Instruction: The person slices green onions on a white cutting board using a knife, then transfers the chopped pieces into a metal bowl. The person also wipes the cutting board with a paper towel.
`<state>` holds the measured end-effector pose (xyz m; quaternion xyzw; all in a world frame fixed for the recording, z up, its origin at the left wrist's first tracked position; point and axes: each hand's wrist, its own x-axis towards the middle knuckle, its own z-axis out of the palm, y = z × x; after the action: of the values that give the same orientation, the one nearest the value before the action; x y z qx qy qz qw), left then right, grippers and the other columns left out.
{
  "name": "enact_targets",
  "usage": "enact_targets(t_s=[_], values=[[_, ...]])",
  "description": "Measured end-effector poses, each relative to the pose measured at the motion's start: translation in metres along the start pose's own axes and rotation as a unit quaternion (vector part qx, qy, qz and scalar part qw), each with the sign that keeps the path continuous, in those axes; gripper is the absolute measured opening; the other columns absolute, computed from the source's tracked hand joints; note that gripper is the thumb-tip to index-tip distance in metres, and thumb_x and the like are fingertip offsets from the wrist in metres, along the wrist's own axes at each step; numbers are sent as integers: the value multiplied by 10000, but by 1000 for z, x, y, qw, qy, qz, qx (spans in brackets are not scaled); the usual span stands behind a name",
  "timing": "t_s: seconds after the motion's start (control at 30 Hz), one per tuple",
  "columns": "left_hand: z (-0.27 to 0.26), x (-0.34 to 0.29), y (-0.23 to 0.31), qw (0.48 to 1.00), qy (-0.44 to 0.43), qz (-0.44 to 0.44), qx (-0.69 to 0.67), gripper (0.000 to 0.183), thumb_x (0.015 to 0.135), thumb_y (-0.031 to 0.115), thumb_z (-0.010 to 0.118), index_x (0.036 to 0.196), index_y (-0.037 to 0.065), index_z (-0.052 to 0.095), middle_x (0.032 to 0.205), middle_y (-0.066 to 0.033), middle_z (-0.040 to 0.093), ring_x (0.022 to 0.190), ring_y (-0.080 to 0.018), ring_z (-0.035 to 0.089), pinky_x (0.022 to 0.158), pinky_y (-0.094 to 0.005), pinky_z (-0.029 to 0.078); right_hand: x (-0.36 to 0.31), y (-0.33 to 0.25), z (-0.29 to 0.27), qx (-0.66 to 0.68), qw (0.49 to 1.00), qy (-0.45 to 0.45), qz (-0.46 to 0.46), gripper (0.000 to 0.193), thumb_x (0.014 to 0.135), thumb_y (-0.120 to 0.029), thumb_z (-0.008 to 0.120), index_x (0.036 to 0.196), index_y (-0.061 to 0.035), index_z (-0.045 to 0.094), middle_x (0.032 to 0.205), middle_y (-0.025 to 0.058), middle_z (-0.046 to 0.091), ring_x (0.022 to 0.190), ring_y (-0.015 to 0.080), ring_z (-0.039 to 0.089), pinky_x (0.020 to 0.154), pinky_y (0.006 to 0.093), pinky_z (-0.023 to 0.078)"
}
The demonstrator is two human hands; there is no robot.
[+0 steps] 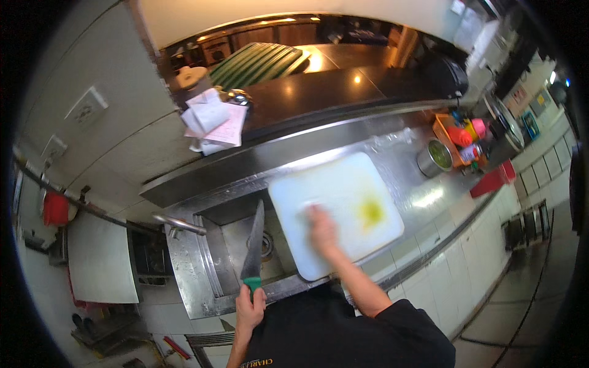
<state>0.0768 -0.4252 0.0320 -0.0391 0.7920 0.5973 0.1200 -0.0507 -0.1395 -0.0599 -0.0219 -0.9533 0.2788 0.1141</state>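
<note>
My left hand (250, 308) is closed around the green handle of a large kitchen knife (253, 248). The blade points away from me, over the sink (230, 282). My right hand (323, 229) is over the left half of a white cutting board (343, 178). Motion smears its fingers, so I cannot see whether they hold anything. Toward the right side of the board is a yellow-green wet stain (372, 213). The board's left part reaches over the sink's edge, and the rest lies on the steel counter (423, 199).
A metal faucet (184, 224) reaches over the sink from the left. Beyond the board, paper slips (215, 119) hang at a dark ledge (319, 95). To the right stand a metal pot (434, 158) with green contents and an orange basket (446, 130) of bottles.
</note>
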Motion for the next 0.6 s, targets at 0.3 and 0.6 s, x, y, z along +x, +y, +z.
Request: enact_targets(t_s=[0.3, 0.6], values=[[-12, 27, 27, 991, -29, 79, -101, 103, 1031, 104, 472, 1052, 4, 490, 741, -56, 592, 554, -89, 528, 502, -240, 426, -39, 50, -62, 171, 964, 188, 80, 507, 863, -25, 465, 1366, -30, 530, 1373, 273, 549, 1226, 425, 568, 1056, 462, 457], [-12, 21, 26, 992, -31, 39, -116, 98, 1044, 107, 455, 1074, 17, 479, 779, -60, 568, 585, -95, 519, 521, -244, 424, 32, 62, -36, 70, 968, 205, 130, 412, 1016, -138, 366, 1352, 46, 517, 1388, 292, 526, 1336, 432, 456, 1183, 493, 288]])
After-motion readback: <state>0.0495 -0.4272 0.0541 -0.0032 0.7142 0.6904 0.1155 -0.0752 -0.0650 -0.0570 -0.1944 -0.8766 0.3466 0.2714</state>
